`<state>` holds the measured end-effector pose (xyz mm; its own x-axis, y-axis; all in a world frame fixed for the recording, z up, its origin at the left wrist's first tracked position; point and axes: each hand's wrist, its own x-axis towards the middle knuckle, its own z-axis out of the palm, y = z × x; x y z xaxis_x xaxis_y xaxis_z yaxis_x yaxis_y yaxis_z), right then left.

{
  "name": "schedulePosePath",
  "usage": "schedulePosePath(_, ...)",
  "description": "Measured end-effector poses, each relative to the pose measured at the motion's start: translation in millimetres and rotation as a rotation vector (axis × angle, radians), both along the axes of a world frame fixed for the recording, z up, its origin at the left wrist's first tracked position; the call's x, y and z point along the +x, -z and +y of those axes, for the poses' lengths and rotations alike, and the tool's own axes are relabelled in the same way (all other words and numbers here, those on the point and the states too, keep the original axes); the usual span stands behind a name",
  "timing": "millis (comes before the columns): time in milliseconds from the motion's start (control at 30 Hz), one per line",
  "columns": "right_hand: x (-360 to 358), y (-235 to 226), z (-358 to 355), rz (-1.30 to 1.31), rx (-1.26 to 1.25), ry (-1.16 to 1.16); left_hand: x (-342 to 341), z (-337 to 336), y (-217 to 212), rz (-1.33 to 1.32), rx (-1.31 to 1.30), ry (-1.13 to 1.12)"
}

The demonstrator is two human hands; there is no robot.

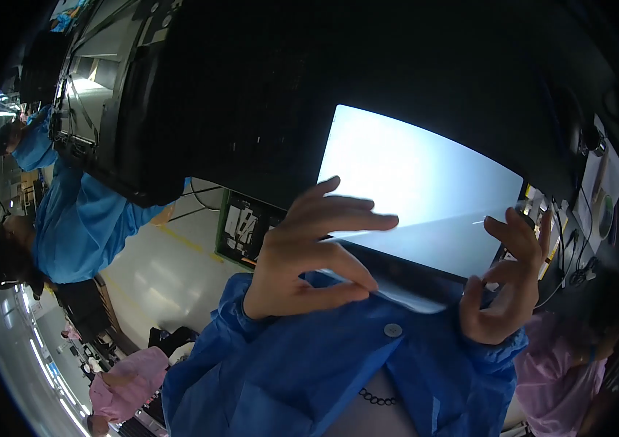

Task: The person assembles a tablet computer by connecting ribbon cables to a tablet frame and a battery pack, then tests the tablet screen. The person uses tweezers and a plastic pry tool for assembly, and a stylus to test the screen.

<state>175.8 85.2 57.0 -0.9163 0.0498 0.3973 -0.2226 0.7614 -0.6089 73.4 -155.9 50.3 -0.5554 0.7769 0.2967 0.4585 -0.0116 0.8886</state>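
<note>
My left hand (316,255) is closed in a pinch, its thumb and index fingertips meeting at the edge of a thin, glossy, clear sheet (415,297). The other left fingers stretch out over a bright white lit panel (411,175). The sheet looks slightly bent and blurred, below the panel's dark lower edge. Beyond its right end my right hand (506,288) is raised, with curled fingers apart and nothing visible in them. Its thumb is near the panel's lower right corner.
Dark equipment (251,95) surrounds the panel. Left of my left hand sits a green-edged tray (240,226) of small parts. Cables (578,269) and papers (604,182) lie at the right. Co-workers in blue (84,226) and pink (131,379) are at the left; another pink sleeve (557,371) shows lower right.
</note>
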Motion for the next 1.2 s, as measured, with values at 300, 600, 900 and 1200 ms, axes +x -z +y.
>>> schedulePosePath(300, -12, -6, -9, -0.029, 0.097, 0.017, -24, 10, -41, -0.431, 0.459, 0.161)
schedulePosePath(600, 18, 13, 7, -0.232, 0.15, 0.538, -91, 7, -43, -0.379, 0.572, 0.436)
schedulePosePath(900, 16, 19, 11, -0.298, 0.119, 0.499, -89, 2, -17, -0.452, 0.584, 0.486)
schedulePosePath(1200, 17, 22, 15, -0.302, 0.013, 0.554, -13, -10, 37, 0.496, -0.407, -0.537)
